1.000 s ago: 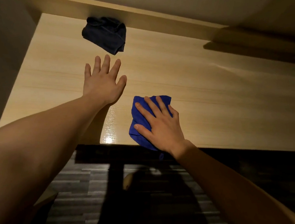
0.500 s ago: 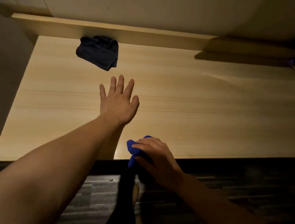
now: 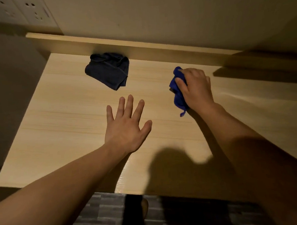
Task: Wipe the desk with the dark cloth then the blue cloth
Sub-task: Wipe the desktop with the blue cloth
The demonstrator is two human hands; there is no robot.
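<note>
The light wooden desk (image 3: 59,123) fills the middle of the view. A crumpled dark cloth (image 3: 109,70) lies at the back of it, against the raised back board, with no hand on it. My right hand (image 3: 195,86) presses the bright blue cloth (image 3: 177,93) onto the desk to the right of the dark cloth; the blue cloth is bunched under my palm and shows only at the hand's left side. My left hand (image 3: 125,127) rests flat on the desk with fingers spread, in front of the dark cloth, holding nothing.
A raised wooden back board (image 3: 156,48) runs along the desk's far edge below the wall. Wall sockets (image 3: 33,11) sit at the top left. A dark shelf shadow (image 3: 259,70) lies at the right rear. Dark floor (image 3: 103,216) shows below the front edge.
My right hand has carried the blue cloth from the desk's front edge up toward the back right. The left hand stays flat on the desk; the camera has tilted.
</note>
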